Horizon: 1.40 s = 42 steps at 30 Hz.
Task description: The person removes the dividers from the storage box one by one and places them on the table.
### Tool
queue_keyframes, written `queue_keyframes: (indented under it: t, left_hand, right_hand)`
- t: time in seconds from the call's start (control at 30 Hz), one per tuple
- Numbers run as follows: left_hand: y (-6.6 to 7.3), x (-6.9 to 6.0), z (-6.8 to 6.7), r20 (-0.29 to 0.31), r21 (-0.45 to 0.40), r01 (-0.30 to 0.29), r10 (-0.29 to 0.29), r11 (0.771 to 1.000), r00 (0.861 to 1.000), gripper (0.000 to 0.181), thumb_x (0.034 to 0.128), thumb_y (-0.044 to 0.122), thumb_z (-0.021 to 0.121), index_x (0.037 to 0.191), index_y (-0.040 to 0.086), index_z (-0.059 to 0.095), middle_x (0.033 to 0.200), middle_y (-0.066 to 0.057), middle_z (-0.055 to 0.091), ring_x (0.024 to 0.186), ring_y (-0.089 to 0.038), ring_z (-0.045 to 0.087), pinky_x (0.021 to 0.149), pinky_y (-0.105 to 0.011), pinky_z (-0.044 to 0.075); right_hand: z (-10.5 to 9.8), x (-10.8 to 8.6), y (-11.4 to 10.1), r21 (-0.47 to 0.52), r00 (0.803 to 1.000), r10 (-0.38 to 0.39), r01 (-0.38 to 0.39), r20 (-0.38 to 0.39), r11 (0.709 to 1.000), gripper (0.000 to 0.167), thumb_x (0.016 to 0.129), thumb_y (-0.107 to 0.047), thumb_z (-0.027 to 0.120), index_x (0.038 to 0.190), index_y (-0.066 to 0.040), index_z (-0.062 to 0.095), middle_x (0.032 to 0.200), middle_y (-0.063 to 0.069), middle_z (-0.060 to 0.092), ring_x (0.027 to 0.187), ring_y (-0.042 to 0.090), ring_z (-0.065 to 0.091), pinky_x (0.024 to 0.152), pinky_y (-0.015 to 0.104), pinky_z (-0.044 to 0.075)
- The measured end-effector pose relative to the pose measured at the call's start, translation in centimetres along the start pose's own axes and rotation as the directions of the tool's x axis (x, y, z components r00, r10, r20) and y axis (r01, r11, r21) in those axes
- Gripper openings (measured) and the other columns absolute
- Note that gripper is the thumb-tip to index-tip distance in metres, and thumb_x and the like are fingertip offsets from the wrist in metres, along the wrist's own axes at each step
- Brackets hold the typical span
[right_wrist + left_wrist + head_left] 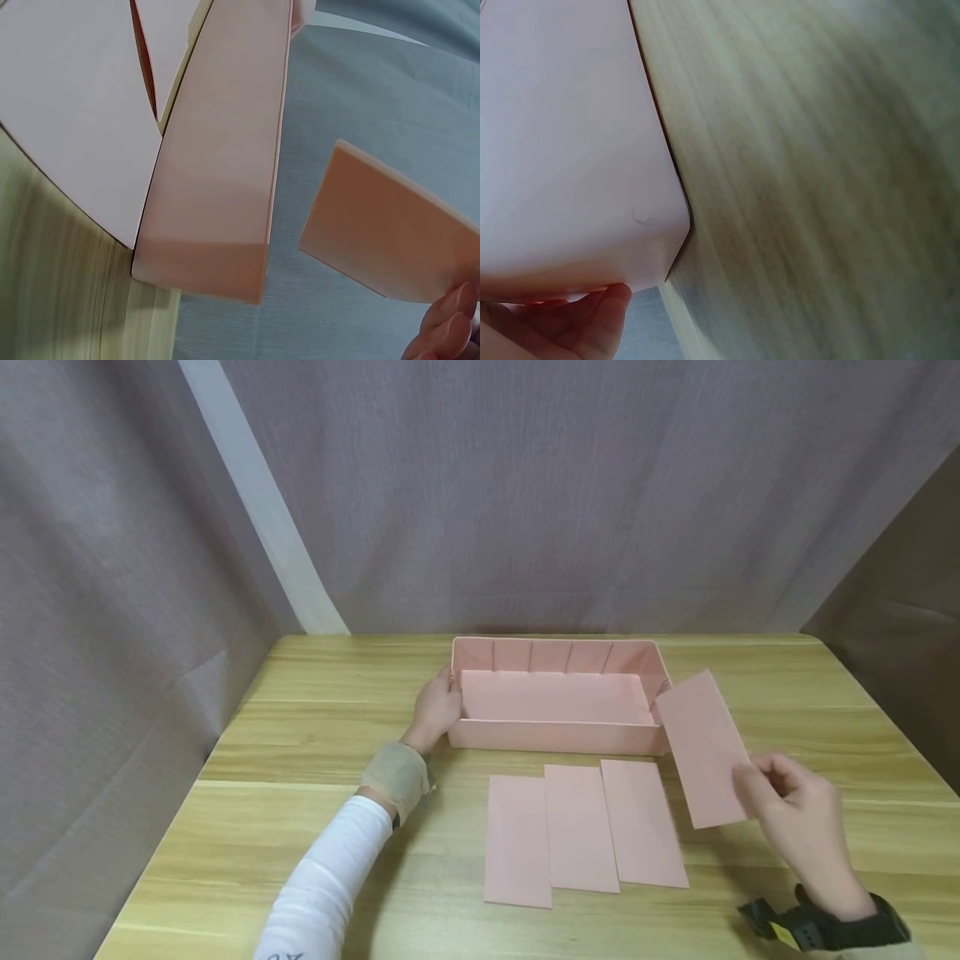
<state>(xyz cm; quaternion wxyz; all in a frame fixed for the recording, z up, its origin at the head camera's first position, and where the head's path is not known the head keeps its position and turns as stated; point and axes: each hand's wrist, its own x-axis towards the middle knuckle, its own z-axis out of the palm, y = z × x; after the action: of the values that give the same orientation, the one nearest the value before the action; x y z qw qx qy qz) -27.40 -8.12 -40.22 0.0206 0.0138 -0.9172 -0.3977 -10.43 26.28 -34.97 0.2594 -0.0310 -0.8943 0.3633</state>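
A long pink open-topped box stands on the table, with grooves along its inner back wall. My left hand holds its left end; in the left wrist view the fingers touch the end wall. Between thumb and fingers, my right hand pinches a flat pink divider panel by its lower right edge. That panel is tilted, raised off the table beside the box's right end. Several more pink panels lie flat in front of the box: a left one, a middle one and a right one.
The wooden table carries everything. A grey curtain hangs behind its back edge and along the left side, with a pale strip at the back left.
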Motion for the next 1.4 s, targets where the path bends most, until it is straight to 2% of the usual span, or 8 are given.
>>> queue_keyframes:
  t: [0.27, 0.47, 0.6, 0.77, 0.93, 1.03, 1.2, 1.4]
  left_hand:
    - [0.0, 0.1, 0.0, 0.007, -0.001, -0.002, 0.002, 1.0, 1.0, 0.039, 0.0948, 0.018, 0.032, 0.132, 0.008, 0.038, 0.106, -0.013, 0.06, 0.082, -0.024, 0.057, 0.075, -0.037, 0.046]
    - [0.0, 0.2, 0.0, 0.006, -0.002, 0.002, -0.002, 1.0, 1.0, 0.04, 0.0949, 0.019, 0.032, 0.133, 0.008, 0.037, 0.112, -0.014, 0.059, 0.086, -0.025, 0.057, 0.079, -0.038, 0.046]
    - [0.0, 0.2, 0.0, -0.004, 0.002, -0.005, 0.005, 1.0, 1.0, 0.039, 0.0946, 0.018, 0.032, 0.132, 0.008, 0.038, 0.117, -0.014, 0.057, 0.093, -0.026, 0.056, 0.084, -0.041, 0.045]
    - [0.0, 0.2, 0.0, -0.012, 0.007, -0.009, 0.009, 1.0, 1.0, 0.039, 0.0942, 0.017, 0.033, 0.131, 0.009, 0.04, 0.115, -0.015, 0.058, 0.092, -0.027, 0.057, 0.083, -0.042, 0.045]
    - [-0.1, 0.2, 0.0, -0.01, 0.011, -0.011, 0.012, 1.0, 1.0, 0.037, 0.0946, 0.018, 0.032, 0.129, 0.008, 0.042, 0.109, -0.014, 0.06, 0.086, -0.026, 0.057, 0.079, -0.04, 0.046]
    - [-0.1, 0.1, 0.0, -0.009, 0.011, -0.014, 0.014, 1.0, 1.0, 0.037, 0.0947, 0.018, 0.032, 0.129, 0.008, 0.042, 0.108, -0.014, 0.06, 0.085, -0.025, 0.057, 0.078, -0.039, 0.046]
    - [-0.1, 0.1, 0.0, -0.008, 0.011, -0.012, 0.012, 1.0, 1.0, 0.038, 0.0945, 0.017, 0.032, 0.131, 0.008, 0.04, 0.112, -0.014, 0.059, 0.087, -0.025, 0.057, 0.079, -0.04, 0.046]
    - [-0.1, 0.1, 0.1, 0.001, -0.004, -0.002, 0.002, 1.0, 1.0, 0.04, 0.0947, 0.017, 0.032, 0.133, 0.008, 0.038, 0.106, -0.013, 0.06, 0.082, -0.025, 0.057, 0.076, -0.038, 0.047]
  right_hand:
    - [-0.3, -0.3, -0.1, 0.016, 1.0, -0.003, 0.004, -0.014, 1.0, 0.015, 0.08, -0.003, 0.057, 0.065, -0.004, 0.057, 0.047, -0.024, 0.043, 0.041, -0.003, 0.037, 0.041, 0.016, 0.03]
    - [-0.6, -0.6, 0.2, 0.01, 1.0, 0.022, -0.022, 0.003, 1.0, 0.015, 0.081, -0.005, 0.057, 0.066, -0.005, 0.056, 0.048, -0.025, 0.044, 0.041, -0.002, 0.037, 0.04, 0.018, 0.029]
    - [-0.7, -0.8, 1.0, 0.0, 0.999, 0.037, -0.037, 0.015, 0.999, 0.016, 0.082, -0.008, 0.056, 0.067, -0.005, 0.056, 0.047, -0.021, 0.043, 0.039, 0.002, 0.034, 0.038, 0.021, 0.027]
    - [-0.4, -0.9, 2.8, -0.014, 0.999, 0.044, -0.044, 0.019, 0.999, 0.018, 0.083, -0.011, 0.056, 0.065, -0.009, 0.056, 0.045, -0.014, 0.043, 0.038, 0.003, 0.034, 0.038, 0.025, 0.026]
    - [-0.7, -1.3, 1.4, 0.007, 0.999, 0.006, -0.007, 0.038, 1.0, 0.016, 0.082, -0.006, 0.056, 0.066, -0.004, 0.057, 0.046, -0.018, 0.043, 0.038, 0.002, 0.033, 0.037, 0.021, 0.026]
    - [-0.8, -1.5, 1.1, 0.014, 0.999, -0.011, 0.01, 0.052, 1.0, 0.016, 0.082, -0.004, 0.056, 0.066, -0.005, 0.056, 0.045, -0.02, 0.042, 0.038, 0.001, 0.032, 0.037, 0.022, 0.025]
    - [-0.8, -1.7, 1.4, 0.017, 0.998, -0.021, 0.02, 0.055, 1.0, 0.019, 0.08, -0.003, 0.057, 0.063, -0.008, 0.054, 0.045, -0.019, 0.04, 0.038, 0.0, 0.031, 0.038, 0.021, 0.025]
    - [-0.7, -2.0, 2.8, 0.027, 0.999, -0.021, 0.02, 0.039, 0.999, 0.019, 0.08, -0.004, 0.059, 0.061, -0.01, 0.055, 0.045, -0.015, 0.041, 0.04, 0.001, 0.032, 0.039, 0.022, 0.025]
